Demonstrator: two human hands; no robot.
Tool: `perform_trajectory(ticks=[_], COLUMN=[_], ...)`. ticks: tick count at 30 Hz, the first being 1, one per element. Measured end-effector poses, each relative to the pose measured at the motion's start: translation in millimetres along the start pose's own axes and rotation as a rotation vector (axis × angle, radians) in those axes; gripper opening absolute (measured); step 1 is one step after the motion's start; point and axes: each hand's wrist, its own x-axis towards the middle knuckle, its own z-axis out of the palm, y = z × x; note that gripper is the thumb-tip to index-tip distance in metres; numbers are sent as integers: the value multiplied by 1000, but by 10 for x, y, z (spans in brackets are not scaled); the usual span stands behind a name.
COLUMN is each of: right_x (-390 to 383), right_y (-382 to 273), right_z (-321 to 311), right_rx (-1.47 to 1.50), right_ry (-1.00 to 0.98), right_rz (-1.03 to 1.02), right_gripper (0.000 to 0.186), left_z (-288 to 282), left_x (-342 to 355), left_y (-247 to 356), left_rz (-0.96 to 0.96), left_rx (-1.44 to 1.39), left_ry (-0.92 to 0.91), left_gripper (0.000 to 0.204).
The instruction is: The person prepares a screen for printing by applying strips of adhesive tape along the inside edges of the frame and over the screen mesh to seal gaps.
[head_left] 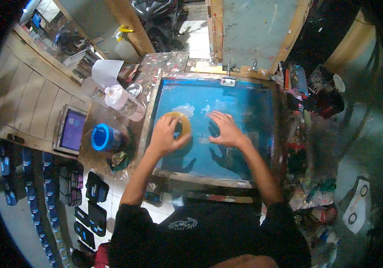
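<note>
Left hand (163,135) pinching round tape roll (186,126) by rim; right hand (229,132), fingers spread, right of roll, above blue screen (244,100)

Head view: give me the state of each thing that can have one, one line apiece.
Blue screen, lying flat
Left hand, closed on the yellow tape roll
Right hand, open, empty, over the screen
Yellow tape roll, gripped
Spray bottle, upright
Blue-rimmed tub, uncovered
White paper, bent

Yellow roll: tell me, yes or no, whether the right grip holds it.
No, the left grip has the yellow roll, while the right grip is apart from it, over the blue screen.
</note>
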Motion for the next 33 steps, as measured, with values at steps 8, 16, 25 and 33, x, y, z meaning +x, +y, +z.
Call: perform_trajectory(ticks=[8,16,25,33], right_x=[141,-338,-2364,-3004], right_y=[-140,-536,66,-21], right_z=[443,-316,-871,-988], right_rx=[157,1083,863,739], right_ry=[72,-70,281,567], right_rz=[-86,227,807,836], right_gripper=[26,15,17,15], left_z=[306,-975,-1364,-2207], left_x=[-255,139,346,68], left_y=[-356,347,728,1469], left_rz=[251,98,152,984], left_rx=[160,-247,215,194], left_ry=[-247,-617,-925,158], left_gripper=[48,60,55,32])
